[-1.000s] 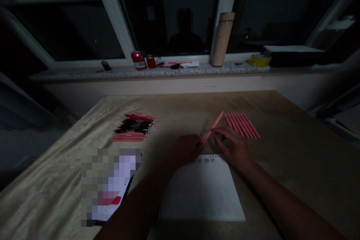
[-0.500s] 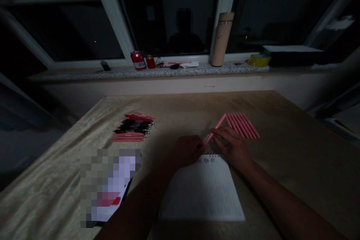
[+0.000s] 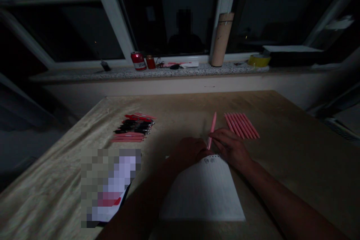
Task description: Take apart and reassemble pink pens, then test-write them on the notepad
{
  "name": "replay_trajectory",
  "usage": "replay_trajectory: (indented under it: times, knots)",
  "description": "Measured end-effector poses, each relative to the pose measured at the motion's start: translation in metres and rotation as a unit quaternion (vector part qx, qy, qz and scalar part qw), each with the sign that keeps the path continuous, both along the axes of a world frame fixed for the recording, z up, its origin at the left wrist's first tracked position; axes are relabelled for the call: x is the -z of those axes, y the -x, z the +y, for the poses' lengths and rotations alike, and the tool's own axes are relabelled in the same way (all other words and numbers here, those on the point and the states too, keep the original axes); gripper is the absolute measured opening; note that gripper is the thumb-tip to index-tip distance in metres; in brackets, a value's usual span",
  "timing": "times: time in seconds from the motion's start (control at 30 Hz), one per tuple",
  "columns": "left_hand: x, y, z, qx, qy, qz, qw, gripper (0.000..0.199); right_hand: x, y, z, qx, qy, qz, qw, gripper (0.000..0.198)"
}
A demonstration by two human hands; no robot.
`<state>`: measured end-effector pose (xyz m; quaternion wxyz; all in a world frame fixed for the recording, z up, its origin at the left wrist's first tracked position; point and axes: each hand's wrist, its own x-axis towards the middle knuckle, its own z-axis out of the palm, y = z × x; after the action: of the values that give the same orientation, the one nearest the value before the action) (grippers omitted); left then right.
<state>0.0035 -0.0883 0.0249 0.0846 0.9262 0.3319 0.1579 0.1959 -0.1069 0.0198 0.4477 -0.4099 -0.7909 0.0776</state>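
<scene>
A slim pink pen (image 3: 213,123) is tilted slightly, its upper tip pointing toward the window. My right hand (image 3: 232,148) pinches it at the middle between thumb and fingers. At the pen's lower end, the fingers of my left hand (image 3: 191,152) are curled closed on it; shadow hides part of this grip. Both hands are above the top edge of a spiral notepad (image 3: 205,195), whose page lies between my forearms. Just right of my right hand, several pink pens (image 3: 242,125) lie side by side in a slanted row.
On the left lies a group of pink pens (image 3: 128,137), black pens (image 3: 135,126) and red pens (image 3: 137,117). A blurred-out phone or tablet (image 3: 118,183) is near my left forearm. The windowsill (image 3: 92,73) holds a red can (image 3: 138,61), a tall cylinder (image 3: 222,39) and yellow tape (image 3: 258,60).
The pink pen has swung more upright, its upper tip moving left, away from the row of pens. My right hand has shifted slightly left; the left hand covers more of the notepad's top edge.
</scene>
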Motion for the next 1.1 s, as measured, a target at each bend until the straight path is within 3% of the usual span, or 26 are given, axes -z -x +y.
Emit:
replay_trajectory:
  times: [0.2,0.57,0.67,0.8,0.93,1.1]
  knots:
    - [-0.002,0.002,0.004,-0.01,0.0,-0.023,1.0,0.046,0.003,-0.002,0.002,0.002,0.009,-0.008,1.0,0.024]
    - [-0.009,0.006,-0.002,-0.011,0.026,-0.076,0.997,0.045,-0.02,-0.016,0.0,0.134,-0.021,0.043,0.99,0.024]
    - [-0.01,0.006,-0.003,-0.015,0.032,-0.069,0.997,0.044,-0.031,-0.03,0.003,0.163,0.056,0.092,0.981,0.033]
    - [-0.008,0.005,-0.002,-0.018,0.037,-0.059,0.997,0.043,-0.038,-0.061,0.019,0.204,0.161,0.18,0.949,0.037]
    - [-0.006,0.004,-0.002,-0.02,0.04,-0.055,0.997,0.042,-0.034,-0.105,0.045,0.264,0.232,0.13,0.927,0.032]
    - [-0.006,0.005,-0.002,-0.023,0.04,-0.056,0.997,0.041,-0.022,-0.145,0.072,0.332,0.319,-0.001,0.888,0.021]
